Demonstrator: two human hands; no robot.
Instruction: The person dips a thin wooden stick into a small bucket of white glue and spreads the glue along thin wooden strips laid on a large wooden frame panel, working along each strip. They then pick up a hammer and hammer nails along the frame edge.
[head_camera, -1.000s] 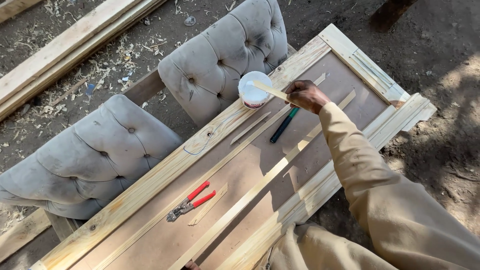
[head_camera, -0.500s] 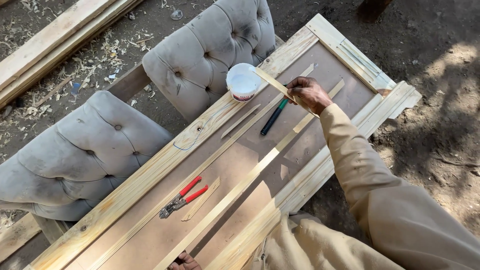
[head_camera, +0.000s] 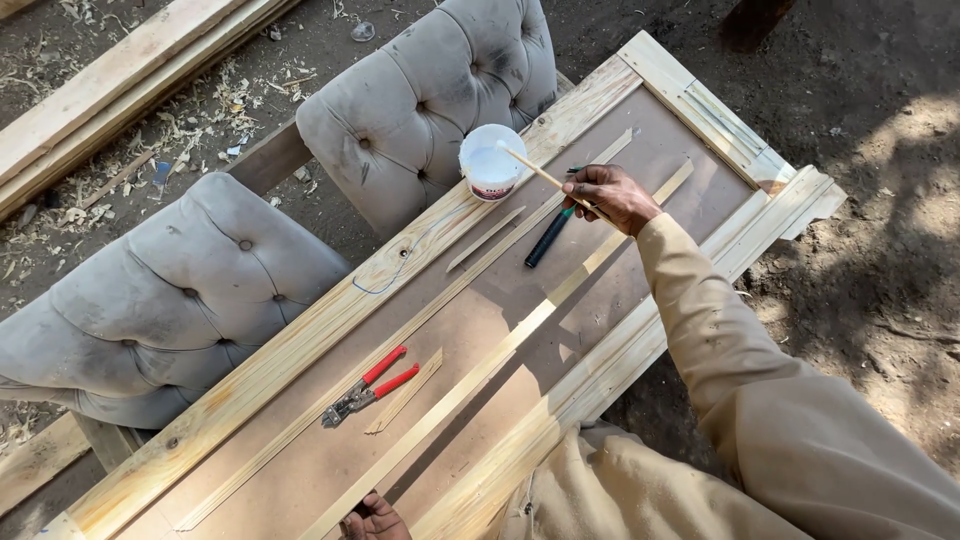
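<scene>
Dirt yard, door frame (head_camera: 300, 345) propped on chairs. Right hand (head_camera: 612, 196) pinches a light, snappable stick (head_camera: 540, 175) at its near end, tip over the tub (head_camera: 491, 162). Left hand (head_camera: 372, 518) mostly hidden, can't tell.

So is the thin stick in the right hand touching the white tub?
Touching. The head view shows the right hand holding the thin stick, whose tip crosses the white tub rim and rests in the white contents.

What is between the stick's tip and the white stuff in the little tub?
Nothing visible. The right hand holds the thin wooden stick, whose tip already reaches over the open white tub standing on the door frame; no lid covers it.
</scene>
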